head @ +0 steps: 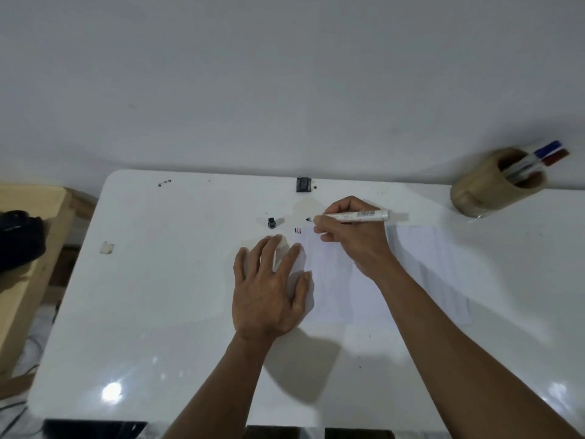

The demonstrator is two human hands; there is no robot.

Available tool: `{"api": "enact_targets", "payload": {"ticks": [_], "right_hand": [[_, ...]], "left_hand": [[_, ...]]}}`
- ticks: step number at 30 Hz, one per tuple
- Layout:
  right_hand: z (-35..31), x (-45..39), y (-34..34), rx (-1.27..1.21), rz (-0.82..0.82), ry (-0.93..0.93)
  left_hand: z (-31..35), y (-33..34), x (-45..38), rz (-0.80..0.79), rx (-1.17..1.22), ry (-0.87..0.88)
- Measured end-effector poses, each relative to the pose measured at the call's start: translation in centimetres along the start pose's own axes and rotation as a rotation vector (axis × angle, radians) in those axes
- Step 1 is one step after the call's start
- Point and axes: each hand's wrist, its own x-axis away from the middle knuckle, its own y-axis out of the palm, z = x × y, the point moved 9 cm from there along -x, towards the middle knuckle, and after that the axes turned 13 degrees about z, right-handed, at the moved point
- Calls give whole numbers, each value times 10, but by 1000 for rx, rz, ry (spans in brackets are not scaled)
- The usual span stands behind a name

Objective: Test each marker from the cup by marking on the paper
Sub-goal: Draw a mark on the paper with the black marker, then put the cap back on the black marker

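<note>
A white sheet of paper point(421, 264) lies on the white table point(158, 296). My right hand point(351, 236) grips a white marker point(361, 215), uncapped, its black tip pointing left just above the paper's top left corner. Two short marks, one blue and one red point(298, 230), sit at that corner. Flat on the paper's left edge rests my left hand point(269, 289), fingers spread. A black marker cap point(271, 222) stands on the table left of the tip. The wooden cup point(493, 182) at the far right holds a blue-capped and a red-capped marker point(547, 153).
A small black clip-like object point(303, 184) sits at the table's far edge against the white wall. A scrap of tape point(107, 247) lies at the left. A wooden bench point(28, 248) with a black bag stands left of the table.
</note>
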Motion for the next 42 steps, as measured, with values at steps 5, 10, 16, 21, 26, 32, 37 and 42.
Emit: {"api": "enact_targets", "payload": {"ticks": [5,10,16,21,26,32,37,42], "right_hand": [[-27,26,-14,-148,34,24],[-36,54,-34,-241,56,63],[-26,73,-61,-266,141,111],[-20,82,-73,-275,162,131],[-33,89,-73,-280,151,95],[-78,112,-55,-276,170,-60],[-97,146,-37,-238,166,-163],[-100,170,-29,-225,178,-198]], "left_hand": [[-1,-3,0,-66,46,-38],[-19,-14,-9,23,305,-292],[-42,-16,-46,20,260,-532],[-44,-1,-62,-102,147,-478],[-32,-22,-55,-1,412,-622],[4,-60,-28,-47,1160,-1079],[23,-80,-6,-151,1518,-1207],[25,-97,14,-201,1552,-1197]]}}
